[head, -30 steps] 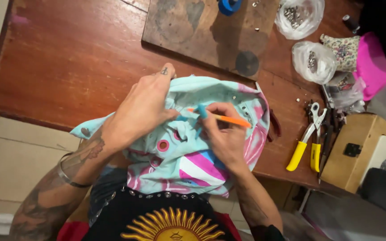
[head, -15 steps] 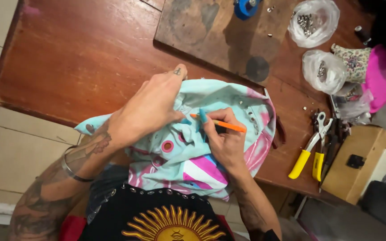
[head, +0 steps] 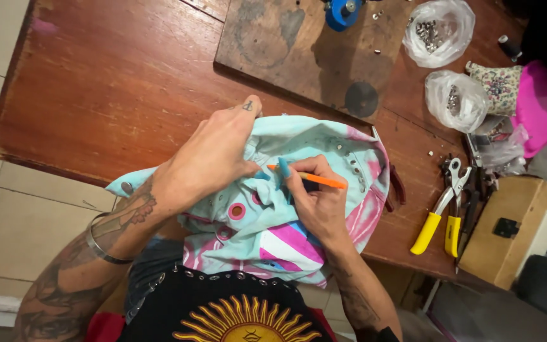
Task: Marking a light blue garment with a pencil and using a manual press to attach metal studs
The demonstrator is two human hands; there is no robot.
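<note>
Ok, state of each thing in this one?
Left hand: pressed flat on the fabric.
Right hand: gripping the pen.
Pen: tip on the fabric.
Fabric: bunched at the table edge.
Pliers: shut, lying on the table.
Bags: open, small metal parts inside.

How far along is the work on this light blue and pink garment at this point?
Done: a row of metal studs already sits along the light blue and pink garment, and round pink rings show lower down. In hand: the left hand presses the fabric flat while the right hand holds an orange pen tip-down on it. Left: bags of metal hardware and the yellow-handled pliers lie untouched on the wooden table.
</note>
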